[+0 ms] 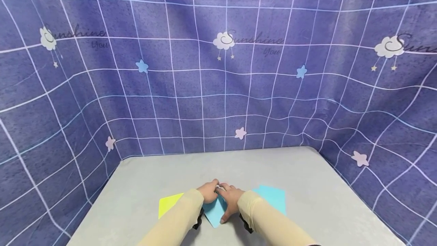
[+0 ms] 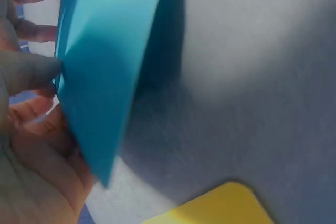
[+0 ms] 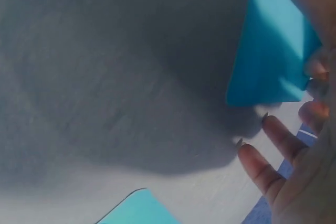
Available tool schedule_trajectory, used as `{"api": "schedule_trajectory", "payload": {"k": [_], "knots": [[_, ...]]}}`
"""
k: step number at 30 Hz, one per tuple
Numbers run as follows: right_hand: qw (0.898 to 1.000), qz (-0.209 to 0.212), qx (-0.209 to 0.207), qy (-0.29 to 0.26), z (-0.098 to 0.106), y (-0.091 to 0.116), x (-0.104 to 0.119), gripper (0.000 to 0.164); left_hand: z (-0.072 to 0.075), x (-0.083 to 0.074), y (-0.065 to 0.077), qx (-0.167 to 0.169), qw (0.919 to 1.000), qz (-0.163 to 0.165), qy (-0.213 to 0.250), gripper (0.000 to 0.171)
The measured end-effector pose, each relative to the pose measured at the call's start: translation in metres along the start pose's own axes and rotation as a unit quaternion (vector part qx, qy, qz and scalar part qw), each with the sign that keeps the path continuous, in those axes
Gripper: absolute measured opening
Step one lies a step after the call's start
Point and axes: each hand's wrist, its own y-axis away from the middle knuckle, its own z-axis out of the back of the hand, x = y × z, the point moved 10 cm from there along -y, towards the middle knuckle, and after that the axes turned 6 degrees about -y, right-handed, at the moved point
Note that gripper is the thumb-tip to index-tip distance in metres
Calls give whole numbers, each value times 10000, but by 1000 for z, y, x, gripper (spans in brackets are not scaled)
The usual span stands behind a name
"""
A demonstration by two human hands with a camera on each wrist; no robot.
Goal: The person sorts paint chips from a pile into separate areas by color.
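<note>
Between both hands a light-blue sheet of card or paper [image 1: 214,212] stands tilted above the table. My left hand [image 1: 208,192] pinches its far edge between thumb and fingers; in the left wrist view that edge of the blue sheet [image 2: 110,66] looks doubled, as if layered or folded. Across from it, my right hand [image 1: 233,199] holds the sheet, thumb by the near corner and index finger at the far edge. Two other fingers of the right hand [image 3: 302,177] spread away from the sheet in the right wrist view. Parts of the sheet are hidden behind the hands.
A yellow sheet [image 1: 167,203] lies to the left, partly under the left sleeve. More light-blue sheet [image 1: 275,199] lies to the right beside the right forearm. The grey tabletop [image 1: 218,164] ends at a purple-blue checked curtain [image 1: 211,86] on the back and both sides.
</note>
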Motion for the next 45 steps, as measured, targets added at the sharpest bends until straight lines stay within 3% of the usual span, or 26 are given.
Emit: {"api": "schedule_trajectory", "payload": {"k": [4,8,11,14,17,20,24,28,45], "knots": [[9998,156,72,-45,3,5,3,121,7,0,2,-158,9984,-161,513,30],[9996,259,60,-104,7,7,3,126,11,0,1,-267,9966,-388,678,29],[9996,256,-48,-99,11,6,0,124,11,2,2,-216,9964,-343,741,37],[9996,167,-242,25,13,5,-6,122,11,1,5,-105,9971,-221,719,57],[9986,74,-493,166,17,6,-15,121,11,-3,8,10,9983,-199,543,83],[9969,19,-722,308,19,8,-23,122,9,-11,8,93,9985,-453,283,95],[9954,-67,-878,377,24,10,-31,120,6,-19,9,46,9947,-788,-665,104],[9959,-144,-819,345,25,11,-36,122,5,-21,9,-49,9865,-800,-1428,113],[9965,-147,-769,284,41,32,-55,115,13,-31,3,-191,9751,-982,-1978,115]]}}
